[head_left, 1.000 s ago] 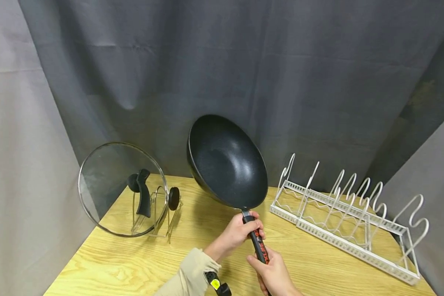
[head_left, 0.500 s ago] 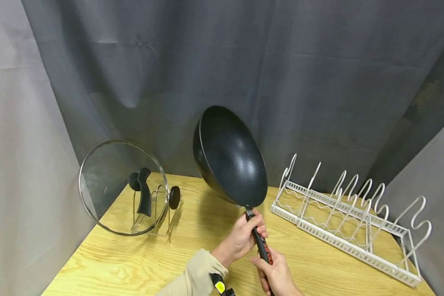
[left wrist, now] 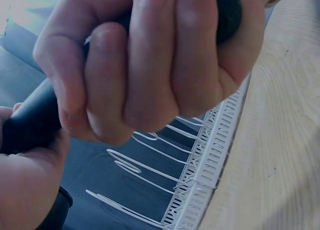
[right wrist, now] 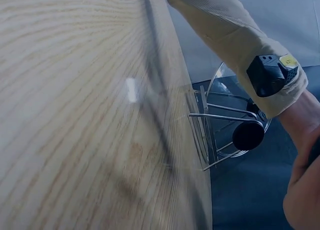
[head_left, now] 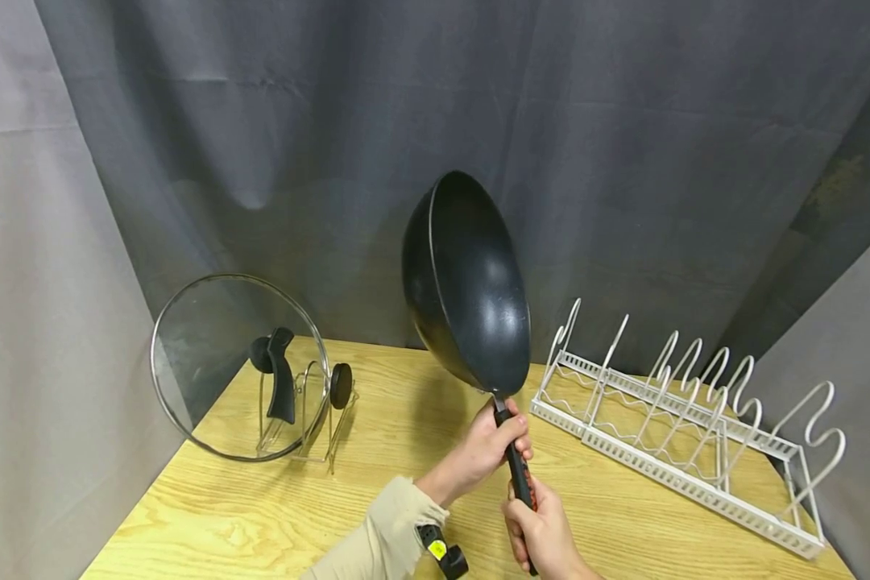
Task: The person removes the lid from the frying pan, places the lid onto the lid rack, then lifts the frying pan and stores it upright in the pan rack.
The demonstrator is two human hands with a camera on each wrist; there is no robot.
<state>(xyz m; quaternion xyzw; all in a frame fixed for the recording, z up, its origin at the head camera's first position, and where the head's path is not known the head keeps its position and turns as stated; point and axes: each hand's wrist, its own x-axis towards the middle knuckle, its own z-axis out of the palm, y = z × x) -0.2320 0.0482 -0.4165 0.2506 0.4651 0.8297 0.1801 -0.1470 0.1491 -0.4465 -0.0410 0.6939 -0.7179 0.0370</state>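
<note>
Both hands hold a black wok (head_left: pixel 478 274) by its long black handle (head_left: pixel 519 475), above the table. The bowl is raised and tilted steeply, its inside facing right and its rounded underside to the left. My left hand (head_left: pixel 487 441) grips the handle just below the bowl, and in the left wrist view its fingers (left wrist: pixel 150 65) curl round it. Lower down, near the handle's end, my right hand (head_left: pixel 544 528) wraps round it. The right wrist view shows only part of the left hand and sleeve at its right edge, not the wok bowl.
On the left, a glass lid (head_left: pixel 217 362) with a black handle stands upright in a small wire stand (head_left: pixel 333 435). A white rack (head_left: pixel 667 451) with several wire dividers lies at the right. Behind the wooden table (head_left: pixel 261 524) hangs a dark grey curtain (head_left: pixel 333 121).
The wok has risen and shifted right, turning more onto its edge so more of its underside shows. Both hands keep their grip on the handle. Lid and rack stay put.
</note>
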